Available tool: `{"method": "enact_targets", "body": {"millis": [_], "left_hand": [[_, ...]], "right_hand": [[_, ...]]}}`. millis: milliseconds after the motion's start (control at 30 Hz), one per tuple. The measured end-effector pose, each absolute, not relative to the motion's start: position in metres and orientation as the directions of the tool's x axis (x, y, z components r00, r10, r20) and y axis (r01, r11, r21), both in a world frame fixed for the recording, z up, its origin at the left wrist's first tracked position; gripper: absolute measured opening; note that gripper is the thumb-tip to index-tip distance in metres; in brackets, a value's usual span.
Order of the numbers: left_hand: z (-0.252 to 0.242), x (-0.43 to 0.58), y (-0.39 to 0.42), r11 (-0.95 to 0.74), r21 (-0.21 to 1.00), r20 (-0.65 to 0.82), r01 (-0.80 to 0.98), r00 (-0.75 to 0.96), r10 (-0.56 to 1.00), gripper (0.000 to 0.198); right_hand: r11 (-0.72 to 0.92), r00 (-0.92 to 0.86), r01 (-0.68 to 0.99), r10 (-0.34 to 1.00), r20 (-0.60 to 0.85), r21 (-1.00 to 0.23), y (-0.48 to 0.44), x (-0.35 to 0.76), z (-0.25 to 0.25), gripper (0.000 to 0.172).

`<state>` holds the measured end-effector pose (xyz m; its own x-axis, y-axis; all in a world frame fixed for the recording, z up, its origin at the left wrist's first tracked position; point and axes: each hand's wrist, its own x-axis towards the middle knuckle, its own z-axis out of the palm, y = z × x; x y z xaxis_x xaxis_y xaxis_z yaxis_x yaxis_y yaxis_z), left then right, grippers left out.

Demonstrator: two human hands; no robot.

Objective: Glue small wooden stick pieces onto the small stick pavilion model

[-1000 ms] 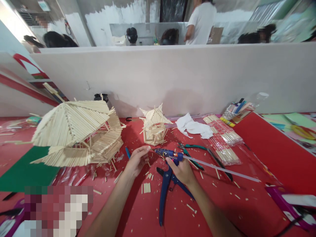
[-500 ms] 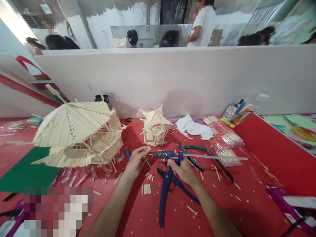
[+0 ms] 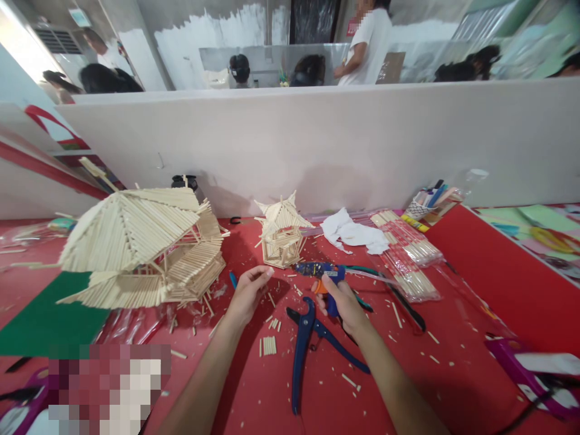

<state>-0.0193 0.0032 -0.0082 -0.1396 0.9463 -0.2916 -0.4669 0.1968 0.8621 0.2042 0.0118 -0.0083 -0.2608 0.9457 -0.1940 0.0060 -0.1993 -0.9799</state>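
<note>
My right hand (image 3: 345,306) grips a blue glue gun (image 3: 322,273) with an orange trigger, its nozzle pointing left just above the red table (image 3: 475,284). My left hand (image 3: 247,294) is raised in a pinch, thumb and fingers closed on a small wooden stick piece (image 3: 268,271). A small stick pavilion model (image 3: 281,232) stands just behind both hands. A large stick house model (image 3: 140,244) sits to the left.
Blue-handled cutters (image 3: 308,344) lie open below my hands. Green-handled pliers (image 3: 369,275), bagged sticks (image 3: 410,257), a white cloth (image 3: 353,232) and a pen cup (image 3: 423,205) lie to the right. Stick scraps litter the table. A white partition (image 3: 317,139) stands behind; other people are beyond it.
My right hand has lifted the glue gun away from the left fingertips and swung it up and to the right. The left hand keeps its pinch, barely moved.
</note>
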Motion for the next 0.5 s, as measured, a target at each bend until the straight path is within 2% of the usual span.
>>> {"method": "enact_targets", "body": {"millis": [100,200,300,400,500], "left_hand": [[-0.0035,-0.0167,0.0018,0.198,0.866,-0.287,-0.460,-0.134,0.948,0.042],[-0.0024,-0.0168,0.0013,0.207,0.870,-0.293,-0.447,-0.131,0.947,0.043],[-0.0036,-0.0196,0.0014,0.210,0.886,-0.283,-0.413,-0.124,0.951,0.040],[-0.0035,-0.0219,0.0009,0.185,0.917,-0.248,-0.354,-0.141,0.958,0.038],[0.0000,-0.0214,-0.0010,0.147,0.954,-0.188,-0.263,-0.140,0.972,0.036]], "right_hand": [[-0.168,-0.213,0.107,0.959,-0.187,-0.980,0.0123,0.2025,-0.0092,0.061],[-0.156,-0.343,0.201,0.914,-0.219,-0.967,0.0106,0.2030,-0.0075,0.058],[-0.224,-0.375,0.140,0.890,-0.261,-0.964,0.0100,0.2041,-0.0059,0.059],[-0.250,-0.270,0.053,0.929,-0.255,-0.967,0.0138,0.2055,-0.0094,0.061],[-0.199,-0.196,0.078,0.958,-0.211,-0.977,0.0175,0.2043,-0.0151,0.058]]}}
